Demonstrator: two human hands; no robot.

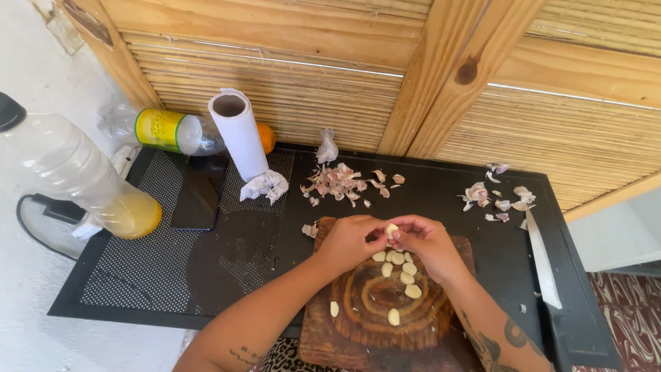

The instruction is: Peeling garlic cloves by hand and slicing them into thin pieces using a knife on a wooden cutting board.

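Both hands pinch one garlic clove above the board, peeling step.

Left hand (351,241) and right hand (428,242) meet fingertip to fingertip, each closed on the same garlic clove (391,229). Largest first: black table (172,275), then the round wooden cutting board (375,324) under the hands, paper towel roll (237,134) standing behind, knife (544,265) lying well apart at right. Peeled cloves (403,272) lie scattered on the board; skins (341,180) are heaped behind it, a second lot (499,196) at right. My read: the skin is coming off; the next move calls for a firm thumbnail pull.
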